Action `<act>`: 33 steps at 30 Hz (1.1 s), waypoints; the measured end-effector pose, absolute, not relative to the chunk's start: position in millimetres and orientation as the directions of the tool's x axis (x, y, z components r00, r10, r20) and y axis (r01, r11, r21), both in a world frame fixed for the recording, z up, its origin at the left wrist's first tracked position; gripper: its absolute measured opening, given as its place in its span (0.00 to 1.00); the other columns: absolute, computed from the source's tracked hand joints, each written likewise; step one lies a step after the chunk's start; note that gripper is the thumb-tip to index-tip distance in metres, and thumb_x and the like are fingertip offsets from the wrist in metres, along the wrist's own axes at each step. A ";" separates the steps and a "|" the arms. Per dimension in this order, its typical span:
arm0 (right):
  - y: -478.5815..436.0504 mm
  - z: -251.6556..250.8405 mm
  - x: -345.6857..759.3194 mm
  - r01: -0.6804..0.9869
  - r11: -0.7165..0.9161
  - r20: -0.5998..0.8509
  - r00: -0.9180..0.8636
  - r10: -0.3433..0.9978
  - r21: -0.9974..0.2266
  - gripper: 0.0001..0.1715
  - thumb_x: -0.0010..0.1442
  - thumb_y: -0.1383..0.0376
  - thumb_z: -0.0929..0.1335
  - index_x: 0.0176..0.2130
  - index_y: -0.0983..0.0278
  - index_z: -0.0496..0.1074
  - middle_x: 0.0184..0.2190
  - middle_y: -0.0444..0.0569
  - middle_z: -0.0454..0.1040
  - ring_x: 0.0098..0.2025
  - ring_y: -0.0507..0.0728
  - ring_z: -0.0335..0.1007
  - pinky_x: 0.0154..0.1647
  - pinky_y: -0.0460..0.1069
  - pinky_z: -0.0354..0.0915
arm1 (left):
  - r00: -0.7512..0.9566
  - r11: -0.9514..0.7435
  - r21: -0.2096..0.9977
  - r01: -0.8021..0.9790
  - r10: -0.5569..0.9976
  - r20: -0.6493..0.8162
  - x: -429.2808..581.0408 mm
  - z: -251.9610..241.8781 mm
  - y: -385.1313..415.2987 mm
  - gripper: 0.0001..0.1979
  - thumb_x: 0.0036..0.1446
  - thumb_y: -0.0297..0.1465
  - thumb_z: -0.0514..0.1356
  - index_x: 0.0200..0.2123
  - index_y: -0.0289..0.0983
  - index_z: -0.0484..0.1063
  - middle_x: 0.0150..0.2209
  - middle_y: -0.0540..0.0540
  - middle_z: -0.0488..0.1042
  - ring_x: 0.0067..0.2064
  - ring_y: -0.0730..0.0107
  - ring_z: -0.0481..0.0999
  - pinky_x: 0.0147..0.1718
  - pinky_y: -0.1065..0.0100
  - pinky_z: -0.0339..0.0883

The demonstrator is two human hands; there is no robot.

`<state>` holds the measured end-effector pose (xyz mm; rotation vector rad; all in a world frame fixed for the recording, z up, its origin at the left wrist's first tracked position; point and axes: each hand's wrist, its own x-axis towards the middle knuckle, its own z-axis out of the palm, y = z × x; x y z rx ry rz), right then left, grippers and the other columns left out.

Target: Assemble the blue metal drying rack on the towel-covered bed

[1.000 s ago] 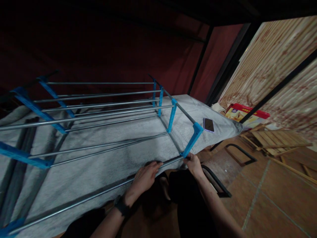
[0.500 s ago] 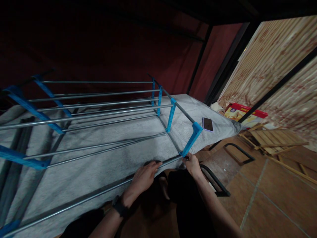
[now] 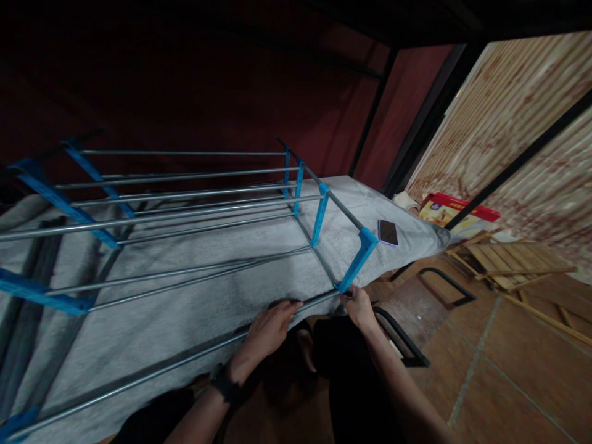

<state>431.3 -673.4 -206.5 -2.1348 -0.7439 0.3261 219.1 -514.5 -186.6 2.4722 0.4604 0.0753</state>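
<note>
A rack frame of grey metal tubes [image 3: 203, 208] joined by blue plastic connectors [image 3: 356, 262] lies on a grey cloth-covered table [image 3: 259, 265]. My left hand [image 3: 271, 328], with a dark watch on its wrist, is wrapped over the nearest metal tube [image 3: 166, 365] at the table's front edge. Just right of it, my right hand [image 3: 358, 306] grips at the lower end of the near blue connector, where the tube meets it. The right fingertips are partly hidden beneath that joint.
A phone [image 3: 388, 232] lies on the cloth right of the frame. Dark loose tubes [image 3: 30, 308] rest at the left. Beyond the table are a red-and-yellow box [image 3: 457, 213], a folded wooden piece [image 3: 520, 256] and a black-framed chair [image 3: 416, 345] on the tiled floor.
</note>
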 end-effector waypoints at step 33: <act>-670.3 -206.7 425.5 0.431 -0.536 0.044 0.807 0.589 -0.726 0.19 0.50 0.62 0.61 0.38 0.63 0.73 0.32 0.51 0.77 0.38 0.60 0.73 0.41 0.50 0.66 | 0.933 -0.817 0.494 0.298 0.359 0.032 214.7 -180.8 -520.1 0.21 0.64 0.30 0.51 0.59 0.43 0.65 0.55 0.44 0.70 0.56 0.62 0.68 0.58 0.59 0.60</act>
